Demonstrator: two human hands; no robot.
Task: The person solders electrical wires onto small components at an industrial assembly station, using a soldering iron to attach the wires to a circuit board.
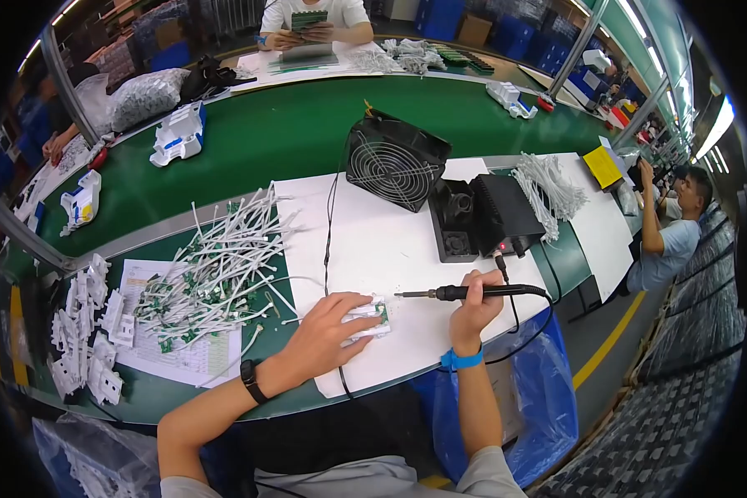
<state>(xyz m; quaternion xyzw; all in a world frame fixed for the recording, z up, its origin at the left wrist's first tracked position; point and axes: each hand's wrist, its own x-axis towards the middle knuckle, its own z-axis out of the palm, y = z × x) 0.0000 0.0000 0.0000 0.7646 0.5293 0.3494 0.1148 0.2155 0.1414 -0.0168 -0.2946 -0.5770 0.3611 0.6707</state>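
My left hand [328, 332] lies over a small white plastic housing [378, 329] on the white work sheet, its fingers gripping it from the left. A bit of green circuit board [383, 312] shows at the housing's right side; the rest is under my fingers. In my right hand [477, 311] is a soldering iron [451, 293], its fingers wrapped round the black handle. The iron points left, its tip just right of the housing and apart from my left fingers. Its cable loops off to the right and back to a black soldering station [510, 214].
A black fan [397, 162] and an iron stand [455, 220] stand behind my hands. White cables with small green boards [212, 270] pile up left, near white housings [83, 324]. More white cables [548, 192] lie right. Beyond runs a green conveyor [274, 124] carrying white parts.
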